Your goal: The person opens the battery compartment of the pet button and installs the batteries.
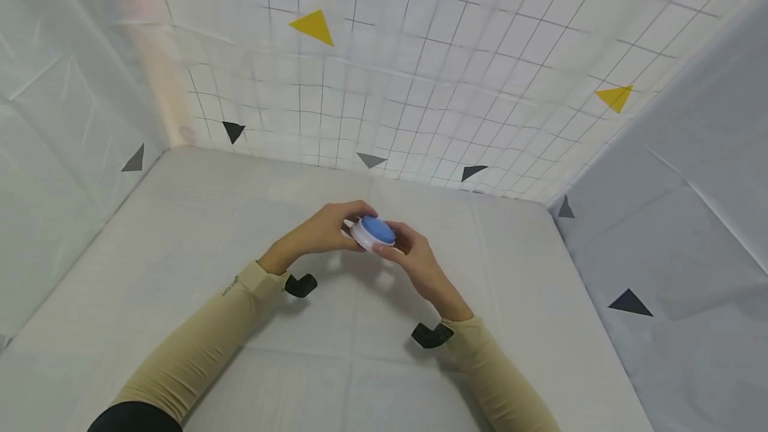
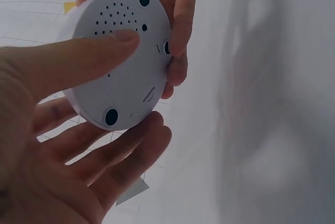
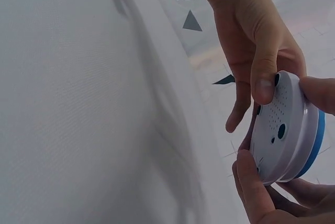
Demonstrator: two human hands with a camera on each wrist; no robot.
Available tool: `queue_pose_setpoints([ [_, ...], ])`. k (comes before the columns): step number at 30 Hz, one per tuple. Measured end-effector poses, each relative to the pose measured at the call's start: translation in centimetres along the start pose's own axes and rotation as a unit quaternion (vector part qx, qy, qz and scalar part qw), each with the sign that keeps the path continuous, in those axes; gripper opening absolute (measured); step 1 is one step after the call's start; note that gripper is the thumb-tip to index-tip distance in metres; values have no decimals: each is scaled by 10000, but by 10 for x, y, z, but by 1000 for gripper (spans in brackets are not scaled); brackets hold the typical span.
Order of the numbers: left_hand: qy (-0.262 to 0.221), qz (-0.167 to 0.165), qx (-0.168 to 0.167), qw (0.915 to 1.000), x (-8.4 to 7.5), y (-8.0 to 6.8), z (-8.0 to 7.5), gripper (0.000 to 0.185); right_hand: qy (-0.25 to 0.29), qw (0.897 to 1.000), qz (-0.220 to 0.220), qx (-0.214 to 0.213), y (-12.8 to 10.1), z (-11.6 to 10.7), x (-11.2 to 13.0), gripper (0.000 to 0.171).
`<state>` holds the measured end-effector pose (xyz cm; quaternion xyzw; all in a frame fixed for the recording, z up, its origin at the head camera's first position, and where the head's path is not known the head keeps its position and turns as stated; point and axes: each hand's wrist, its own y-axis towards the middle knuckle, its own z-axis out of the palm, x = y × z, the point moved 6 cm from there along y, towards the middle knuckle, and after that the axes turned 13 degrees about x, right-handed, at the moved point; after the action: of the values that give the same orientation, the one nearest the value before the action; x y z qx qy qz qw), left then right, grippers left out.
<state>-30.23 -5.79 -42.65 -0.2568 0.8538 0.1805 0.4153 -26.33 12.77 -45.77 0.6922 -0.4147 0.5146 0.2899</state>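
Observation:
A round sound button (image 1: 378,229) with a blue top and white base is held above the table between both hands. My left hand (image 1: 327,229) grips its left side; in the left wrist view the thumb (image 2: 89,64) lies across the white underside (image 2: 131,88), which shows speaker holes and dark round feet. From the other side my right hand (image 1: 420,262) pinches the rim. The right wrist view shows the button tilted, with right-hand fingers (image 3: 254,190) at its lower edge. Its blue top is hidden in the left wrist view.
White sheeting covers the table (image 1: 288,379). A grid-lined back wall (image 1: 444,72) and plain side walls (image 1: 678,232) enclose it, marked with yellow, black and grey triangles. Black wrist cameras (image 1: 301,285) stick out from both sleeves.

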Motion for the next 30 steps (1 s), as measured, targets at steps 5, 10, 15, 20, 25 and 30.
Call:
queue_pose_setpoints([
  [5, 59, -1, 40, 10000, 0, 0, 1, 62, -120, 9999, -106, -49, 0, -1, 1, 57],
  [10, 113, 7, 139, 9998, 2, 0, 3, 66, -216, 9996, -174, -42, 0, -1, -3, 59],
  [15, 114, -18, 236, 9997, 2, -1, 4, 73, -251, 9994, -223, -19, 1, -3, -5, 60],
  [20, 106, -138, 403, 9990, 4, -2, 6, 78, -185, 9995, -264, 42, 1, -4, -6, 63],
  [25, -45, -177, 571, 9982, 9, -1, 8, 81, -264, 9993, -253, 55, 1, -4, -6, 66],
  [30, -107, -203, 617, 9978, 12, 0, 9, 79, -322, 9990, -280, 147, 2, -2, -8, 68],
])
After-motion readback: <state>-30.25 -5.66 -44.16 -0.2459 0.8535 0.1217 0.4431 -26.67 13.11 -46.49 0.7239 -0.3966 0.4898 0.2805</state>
